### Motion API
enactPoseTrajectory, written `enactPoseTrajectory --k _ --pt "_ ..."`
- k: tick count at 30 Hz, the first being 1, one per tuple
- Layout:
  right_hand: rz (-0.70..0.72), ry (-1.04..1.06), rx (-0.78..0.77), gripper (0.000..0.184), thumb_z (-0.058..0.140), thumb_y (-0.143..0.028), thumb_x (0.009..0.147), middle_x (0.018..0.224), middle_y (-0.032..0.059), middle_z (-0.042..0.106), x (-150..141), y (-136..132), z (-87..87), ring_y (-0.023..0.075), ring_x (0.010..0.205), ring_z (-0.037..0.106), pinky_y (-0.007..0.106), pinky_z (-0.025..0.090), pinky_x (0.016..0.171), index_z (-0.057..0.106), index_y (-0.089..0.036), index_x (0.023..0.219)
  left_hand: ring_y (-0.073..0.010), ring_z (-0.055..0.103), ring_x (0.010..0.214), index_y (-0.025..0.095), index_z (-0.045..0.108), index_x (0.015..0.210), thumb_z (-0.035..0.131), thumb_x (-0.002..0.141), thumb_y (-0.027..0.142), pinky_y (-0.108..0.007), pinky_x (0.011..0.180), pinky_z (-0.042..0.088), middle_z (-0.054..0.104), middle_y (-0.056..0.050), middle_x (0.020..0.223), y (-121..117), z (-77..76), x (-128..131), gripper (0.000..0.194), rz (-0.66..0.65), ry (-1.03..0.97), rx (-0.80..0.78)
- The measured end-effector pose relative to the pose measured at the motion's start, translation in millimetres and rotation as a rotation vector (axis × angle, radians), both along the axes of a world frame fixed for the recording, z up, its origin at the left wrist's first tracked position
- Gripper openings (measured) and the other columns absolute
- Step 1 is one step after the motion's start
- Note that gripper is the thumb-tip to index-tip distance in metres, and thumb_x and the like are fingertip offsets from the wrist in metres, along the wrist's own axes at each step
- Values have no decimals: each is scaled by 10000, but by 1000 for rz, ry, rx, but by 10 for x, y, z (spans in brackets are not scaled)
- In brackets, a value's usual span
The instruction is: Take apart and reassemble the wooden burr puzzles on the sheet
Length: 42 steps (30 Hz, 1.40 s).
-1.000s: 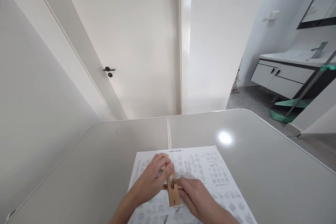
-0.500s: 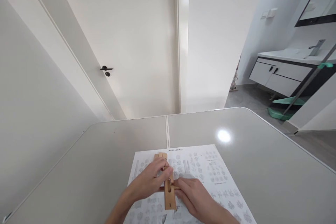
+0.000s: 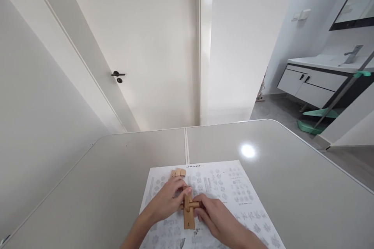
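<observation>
Several interlocked wooden puzzle pieces (image 3: 189,221) are held just above a printed sheet. One long flat piece points towards me, with a small dark mark near its front end. My left hand (image 3: 169,198) is closed on the far end of this wooden assembly, thumb on top, hiding part of it. A narrow wooden bar (image 3: 194,204) runs crosswise through the middle. At its right end my right hand (image 3: 216,216) is closed, with thumb and forefinger pinching the bar's tip. How the pieces fit together inside cannot be made out.
The white sheet (image 3: 242,190) with faint grey drawings lies on a grey table (image 3: 96,186). Loose wooden blocks (image 3: 179,172) rest near its far edge. Beyond the table stand a white door (image 3: 152,46), and a sink cabinet (image 3: 312,79) and green dustpan (image 3: 309,127) at right.
The crosswise bar now shows more at the right, and the slot that was open in the long piece looks filled. My right hand's fingers have shifted to the bar's tip.
</observation>
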State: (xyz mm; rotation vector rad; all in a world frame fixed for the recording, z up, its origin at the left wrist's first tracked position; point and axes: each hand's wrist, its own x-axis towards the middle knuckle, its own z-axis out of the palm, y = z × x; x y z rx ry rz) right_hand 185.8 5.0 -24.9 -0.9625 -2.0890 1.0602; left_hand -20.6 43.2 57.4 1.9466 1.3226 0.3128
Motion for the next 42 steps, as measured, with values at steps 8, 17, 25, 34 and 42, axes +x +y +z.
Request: enactPoseTrajectory --k 8,17,25,34,42 --pt "66 236 -244 213 343 -398 1088 838 19 673 -5 -32 -30 189 758 642 295 494 703 450 -252 976 -184 569 699 209 696 800 418 1012 463 -282 654 459 651 -12 760 -29 -50 -18 432 -30 34 7" --pt "-32 466 -358 334 452 -553 1037 698 -31 628 0 -11 72 168 642 662 295 512 653 436 -251 896 -342 583 1288 312 547 1440 809 729 399 -454 1039 513 612 -94 1438 -275 89 -147 763 11 -64 99" --pt "-11 509 -390 346 480 -565 1025 696 -7 685 76 -19 267 168 629 655 300 494 646 452 -244 898 -298 657 1015 277 612 1286 853 580 321 -448 989 511 717 -64 1150 -262 76 -84 747 -7 -94 215" --pt "-58 472 -385 341 472 -557 1030 728 -12 681 200 4 438 153 616 615 309 481 650 445 -243 902 -309 654 1126 285 609 1332 792 723 402 -458 1016 508 717 -75 1259 -213 128 -95 647 -33 -73 251" --pt "-365 83 -172 332 391 -562 1037 725 -16 692 953 151 381 169 595 591 302 463 610 458 -262 911 -279 589 1250 303 572 1312 544 980 431 -474 1062 487 638 -66 1350 -212 -396 -355 356 252 -43 498"
